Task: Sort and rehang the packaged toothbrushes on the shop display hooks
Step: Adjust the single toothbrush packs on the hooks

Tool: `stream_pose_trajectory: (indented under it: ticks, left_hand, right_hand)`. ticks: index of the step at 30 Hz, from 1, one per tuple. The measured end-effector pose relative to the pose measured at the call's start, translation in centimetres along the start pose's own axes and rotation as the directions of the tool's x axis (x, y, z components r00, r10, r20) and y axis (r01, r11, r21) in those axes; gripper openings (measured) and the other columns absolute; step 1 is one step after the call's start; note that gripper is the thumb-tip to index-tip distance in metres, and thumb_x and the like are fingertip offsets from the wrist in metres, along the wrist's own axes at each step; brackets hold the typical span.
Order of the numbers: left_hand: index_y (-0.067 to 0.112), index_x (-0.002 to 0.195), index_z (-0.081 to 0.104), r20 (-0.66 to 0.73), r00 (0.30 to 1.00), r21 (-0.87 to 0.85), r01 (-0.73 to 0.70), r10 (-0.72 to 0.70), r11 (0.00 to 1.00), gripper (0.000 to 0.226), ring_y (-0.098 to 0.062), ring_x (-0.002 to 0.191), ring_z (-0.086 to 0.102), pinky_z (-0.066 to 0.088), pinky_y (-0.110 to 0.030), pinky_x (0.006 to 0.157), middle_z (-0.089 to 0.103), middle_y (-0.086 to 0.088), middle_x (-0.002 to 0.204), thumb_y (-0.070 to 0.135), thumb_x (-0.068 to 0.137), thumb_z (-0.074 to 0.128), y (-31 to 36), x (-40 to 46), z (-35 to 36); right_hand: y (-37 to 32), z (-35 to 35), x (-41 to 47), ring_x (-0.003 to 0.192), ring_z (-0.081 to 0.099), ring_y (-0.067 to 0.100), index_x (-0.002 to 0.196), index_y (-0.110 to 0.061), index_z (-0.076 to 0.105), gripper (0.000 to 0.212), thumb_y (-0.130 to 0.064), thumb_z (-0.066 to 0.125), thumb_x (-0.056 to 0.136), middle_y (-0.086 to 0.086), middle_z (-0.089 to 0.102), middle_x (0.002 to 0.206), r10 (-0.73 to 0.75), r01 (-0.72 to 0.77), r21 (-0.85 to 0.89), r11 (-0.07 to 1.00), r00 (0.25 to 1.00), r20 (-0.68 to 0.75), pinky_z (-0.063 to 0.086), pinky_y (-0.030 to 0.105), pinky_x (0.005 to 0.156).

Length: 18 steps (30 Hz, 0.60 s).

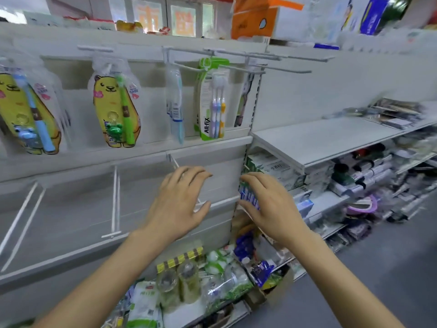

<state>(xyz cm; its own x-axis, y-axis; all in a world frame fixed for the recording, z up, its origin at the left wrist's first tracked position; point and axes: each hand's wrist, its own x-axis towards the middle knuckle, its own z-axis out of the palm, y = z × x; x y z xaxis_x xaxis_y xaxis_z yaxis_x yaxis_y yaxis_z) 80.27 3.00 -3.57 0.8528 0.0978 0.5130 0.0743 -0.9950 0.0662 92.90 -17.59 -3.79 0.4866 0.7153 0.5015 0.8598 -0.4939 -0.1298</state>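
White shop panel, hung toothbrush packs above both empty, loose-fingered hands.

Five toothbrush packages hang on the upper hooks. Two are yellow bear packs: one with a blue brush at nine o'clock, one with a green brush at ten o'clock. One clear pack with a blue brush and one green three-brush pack hang near twelve o'clock; a fifth dark pack, seen edge-on and blurred, may hold more behind it. Three bare hooks jut from the lower panel. Two hands are in view, the left hand and the right hand.
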Motion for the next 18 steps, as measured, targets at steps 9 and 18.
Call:
stream_pose_trajectory:
  ticks: [9, 18]
  left_hand:
    - [0.025, 0.133, 0.051, 0.011, 0.994, -0.069, -0.108, 0.109, 0.992, 0.054, -0.018, 0.126, 0.046, 0.042, -0.038, 0.103, 0.054, 0.005, 0.133, 0.050, 0.085, 0.048, 12.0, 6.0, 5.0]
    - [0.026, 0.135, 0.048, 0.039, 0.989, -0.093, -0.138, 0.142, 0.986, 0.054, -0.018, 0.127, 0.046, 0.041, -0.037, 0.105, 0.052, 0.005, 0.136, 0.049, 0.087, 0.056, 26.3, 13.8, 12.6]
  right_hand:
    - [10.7, -4.7, -7.0, 0.128, 0.049, 0.022, 0.144, -0.016, 0.046, 0.057, -0.037, 0.065, 0.094, 0.000, 0.053, 0.141, 0.139, -0.138, -0.051, 0.989, 0.990, 0.008, 0.043, 0.039, 0.108]
    - [27.1, -10.5, -13.4, 0.130, 0.049, 0.023, 0.143, -0.014, 0.048, 0.058, -0.036, 0.068, 0.093, 0.001, 0.054, 0.140, 0.203, -0.199, -0.108, 0.974, 0.979, 0.019, 0.044, 0.040, 0.107]
